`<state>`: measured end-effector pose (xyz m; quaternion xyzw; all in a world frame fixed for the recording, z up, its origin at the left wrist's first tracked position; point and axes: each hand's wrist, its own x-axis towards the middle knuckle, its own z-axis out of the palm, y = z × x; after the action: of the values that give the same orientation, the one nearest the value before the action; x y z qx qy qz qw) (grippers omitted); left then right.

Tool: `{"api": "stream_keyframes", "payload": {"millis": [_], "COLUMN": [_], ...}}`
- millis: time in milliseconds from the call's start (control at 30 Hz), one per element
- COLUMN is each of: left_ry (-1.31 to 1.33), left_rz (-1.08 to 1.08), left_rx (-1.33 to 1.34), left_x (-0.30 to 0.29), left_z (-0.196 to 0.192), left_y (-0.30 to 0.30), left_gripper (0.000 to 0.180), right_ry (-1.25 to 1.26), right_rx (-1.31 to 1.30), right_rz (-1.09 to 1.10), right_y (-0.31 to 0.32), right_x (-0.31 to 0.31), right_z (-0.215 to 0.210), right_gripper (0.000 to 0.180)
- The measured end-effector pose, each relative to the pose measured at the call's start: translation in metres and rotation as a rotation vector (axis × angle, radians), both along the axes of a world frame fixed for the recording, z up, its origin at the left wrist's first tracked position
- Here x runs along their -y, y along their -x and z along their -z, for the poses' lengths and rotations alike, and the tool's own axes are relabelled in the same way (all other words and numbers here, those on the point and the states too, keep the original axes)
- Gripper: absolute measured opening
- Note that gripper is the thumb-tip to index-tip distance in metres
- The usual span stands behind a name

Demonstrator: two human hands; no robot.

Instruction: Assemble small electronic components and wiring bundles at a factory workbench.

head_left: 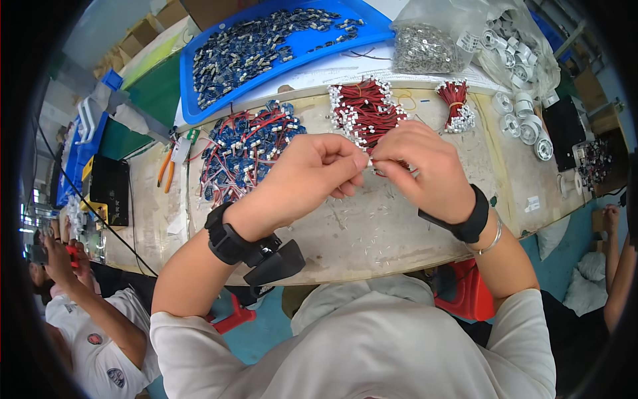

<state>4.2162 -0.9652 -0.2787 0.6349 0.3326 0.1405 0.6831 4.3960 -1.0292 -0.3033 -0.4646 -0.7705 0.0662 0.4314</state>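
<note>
Over the middle of the table, my left hand [316,169] and my right hand [425,166] meet with their fingertips pinched together. Between them shows a small white connector [370,161], partly covered by the fingers. Red and dark wires [399,170] run from it beneath my right fingers. Just beyond the hands lies a thick bundle of red-and-black cables [362,106] with white plugs. To the left of my left hand is a pile of blue circuit boards [249,143] with red and white leads attached.
A blue tray [188,86] full of small boards stands at the back. Next to it are a bag of metal parts [428,50], a smaller banded cable bundle [456,106] and white spools [528,130]. Orange-handled pliers [166,169] lie left. People sit on both sides.
</note>
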Motion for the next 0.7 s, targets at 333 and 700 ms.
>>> {"api": "stream_keyframes", "payload": {"millis": [333,700], "left_ry": [-0.567,-0.658], "left_rz": [0.028,-0.004], "left_rx": [0.049,0.143], "left_x": [0.013,0.033], "left_z": [0.015,0.005], "left_y": [0.014,0.022], "left_gripper": [0.015,0.018], "right_ry": [-0.003,0.09], "right_rx": [0.075,-0.025], "right_rz": [0.038,0.045], "right_y": [0.029,0.029], "right_x": [0.023,0.045], "right_z": [-0.008,-0.007], "right_gripper": [0.012,0.01]}}
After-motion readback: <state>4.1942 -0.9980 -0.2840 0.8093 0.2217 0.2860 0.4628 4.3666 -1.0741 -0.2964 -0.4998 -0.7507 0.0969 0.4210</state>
